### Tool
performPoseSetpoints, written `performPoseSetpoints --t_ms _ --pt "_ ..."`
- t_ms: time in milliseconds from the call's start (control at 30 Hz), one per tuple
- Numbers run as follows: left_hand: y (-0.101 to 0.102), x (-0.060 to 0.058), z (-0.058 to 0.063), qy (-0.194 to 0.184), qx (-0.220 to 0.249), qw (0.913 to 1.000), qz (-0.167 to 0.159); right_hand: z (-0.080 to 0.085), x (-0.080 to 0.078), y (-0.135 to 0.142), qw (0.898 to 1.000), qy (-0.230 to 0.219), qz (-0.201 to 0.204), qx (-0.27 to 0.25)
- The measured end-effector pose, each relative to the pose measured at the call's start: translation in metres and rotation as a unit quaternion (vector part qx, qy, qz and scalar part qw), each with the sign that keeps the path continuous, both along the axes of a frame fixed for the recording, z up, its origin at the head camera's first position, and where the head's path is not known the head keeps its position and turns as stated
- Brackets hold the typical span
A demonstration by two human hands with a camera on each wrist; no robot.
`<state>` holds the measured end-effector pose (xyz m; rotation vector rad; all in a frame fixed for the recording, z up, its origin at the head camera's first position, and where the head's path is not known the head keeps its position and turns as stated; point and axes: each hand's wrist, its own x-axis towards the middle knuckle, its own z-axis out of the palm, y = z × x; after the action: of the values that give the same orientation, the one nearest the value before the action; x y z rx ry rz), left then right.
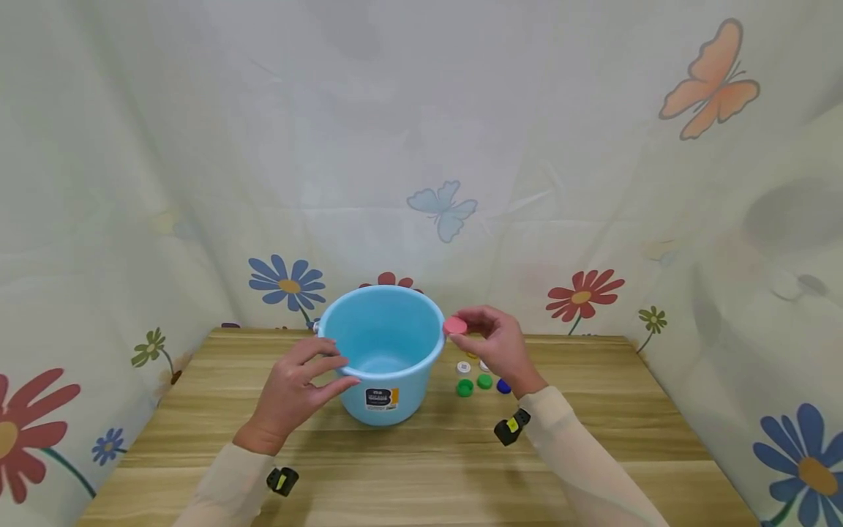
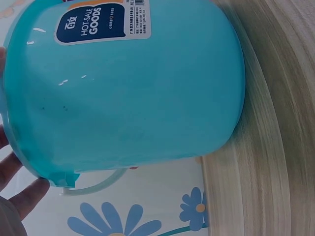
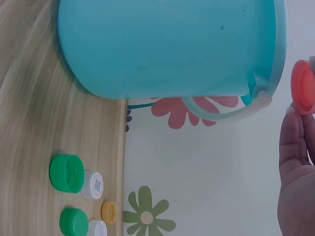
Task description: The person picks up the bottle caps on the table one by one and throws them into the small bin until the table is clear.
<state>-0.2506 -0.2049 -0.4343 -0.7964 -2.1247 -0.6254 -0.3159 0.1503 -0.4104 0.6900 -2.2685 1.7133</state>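
A light blue bucket (image 1: 388, 391) stands upright on the wooden table, its label facing me. My left hand (image 1: 299, 380) rests at the near left part of the rim, fingers over the edge and thumb outside; in the left wrist view its fingertips show right at the bucket's rim (image 2: 17, 142). Between thumb and fingers, my right hand (image 1: 497, 344) pinches a pinkish-red bottle cap (image 1: 455, 326) at the right side of the rim. The right wrist view shows the hollow underside of the red cap (image 3: 302, 87), level with the rim and outside the bucket.
Right of the bucket lie several loose caps: green caps (image 1: 465, 388), white caps (image 1: 464, 367), a blue cap (image 1: 503, 386) and a yellow cap (image 3: 109, 212). The bucket's pale handle (image 3: 226, 115) hangs on the far side. A flowered cloth (image 1: 316, 146) rises behind the table (image 1: 408, 483).
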Motion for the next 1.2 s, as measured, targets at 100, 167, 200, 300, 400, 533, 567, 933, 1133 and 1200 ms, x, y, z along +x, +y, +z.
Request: performPoseSetpoints --t_ms 100,167,200,300,400,533,567,933,1133,1200 --pt "0.0 0.0 -0.001 0.0 0.002 1.0 -0.003 0.0 0.0 -0.004 1.0 0.003 -0.001 -0.002" --pt "0.0 -0.001 -0.001 0.001 0.005 1.0 -0.005 0.0 0.0 -0.006 1.0 0.007 -0.003 -0.004" --pt "0.0 -0.001 -0.001 0.001 0.006 1.0 -0.006 0.0 -0.001 -0.007 1.0 0.007 -0.004 -0.003" --pt "0.0 -0.002 -0.002 0.003 0.008 0.9999 -0.006 0.001 0.0 -0.01 1.0 0.006 -0.005 -0.006" --pt "0.0 -0.002 -0.002 0.002 0.01 0.9999 -0.007 0.002 -0.001 -0.012 1.0 0.002 -0.005 -0.011" --pt "0.0 -0.002 -0.002 -0.003 0.01 0.9999 -0.006 0.003 -0.003 -0.014 1.0 0.004 -0.005 -0.017" --pt "0.0 -0.002 -0.002 -0.003 0.01 0.9999 -0.007 0.004 -0.004 -0.015 1.0 0.005 -0.004 -0.017" --pt "0.0 -0.004 -0.003 0.008 0.012 0.9998 -0.012 0.006 -0.006 -0.023 1.0 -0.014 -0.003 -0.027" --pt "0.0 -0.001 0.0 -0.003 0.012 0.9999 -0.006 0.009 -0.006 -0.028 0.999 -0.029 -0.009 -0.028" --pt "0.0 -0.001 0.0 -0.005 0.012 0.9999 -0.006 0.011 -0.006 -0.029 0.999 -0.035 -0.01 -0.03"
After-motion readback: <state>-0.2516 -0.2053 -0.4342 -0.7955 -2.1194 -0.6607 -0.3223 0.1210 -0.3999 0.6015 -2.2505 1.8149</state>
